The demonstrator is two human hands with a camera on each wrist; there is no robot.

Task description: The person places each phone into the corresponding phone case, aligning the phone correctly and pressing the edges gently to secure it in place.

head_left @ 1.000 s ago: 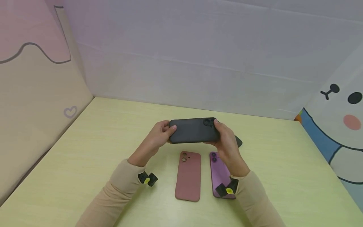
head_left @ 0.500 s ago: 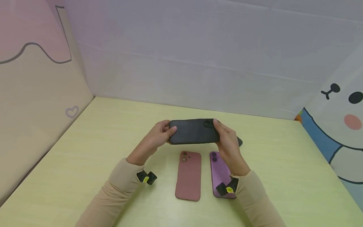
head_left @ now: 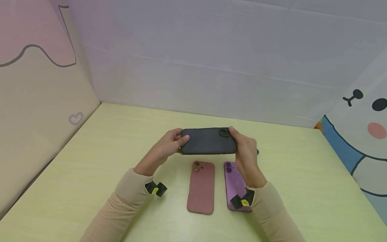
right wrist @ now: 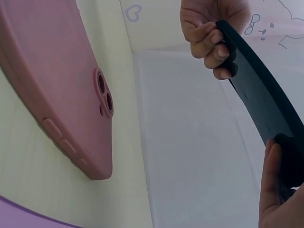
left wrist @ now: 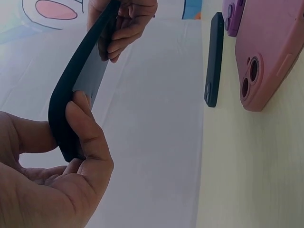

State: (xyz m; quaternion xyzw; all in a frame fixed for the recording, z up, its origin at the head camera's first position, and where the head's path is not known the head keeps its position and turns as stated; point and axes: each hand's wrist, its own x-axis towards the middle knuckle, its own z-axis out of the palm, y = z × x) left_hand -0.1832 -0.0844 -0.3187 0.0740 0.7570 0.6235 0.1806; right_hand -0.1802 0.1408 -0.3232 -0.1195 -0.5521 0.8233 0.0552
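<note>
A phone in a black case (head_left: 208, 141) is held sideways above the table, its camera corner to the right. My left hand (head_left: 169, 144) grips the left end, thumb on the back and fingers curled beneath. At the other end, my right hand (head_left: 246, 158) pinches the camera corner with its thumb on top. The left wrist view shows the phone's glossy dark front (left wrist: 90, 76) facing away from the head camera. On the table below lie a pink phone case (head_left: 201, 188) and a purple phone (head_left: 234, 188), partly hidden by my right wrist.
A dark phone-shaped thing (left wrist: 214, 59) lies on the table behind my right hand, mostly hidden in the head view. The pale yellow table (head_left: 121, 134) meets a whitish back wall (head_left: 211, 67). Printed side panels stand left and right.
The black-cased phone has shifted slightly down and to the right. My right hand has moved a little rightward, covering more of the dark thing behind it. Both hands keep their hold.
</note>
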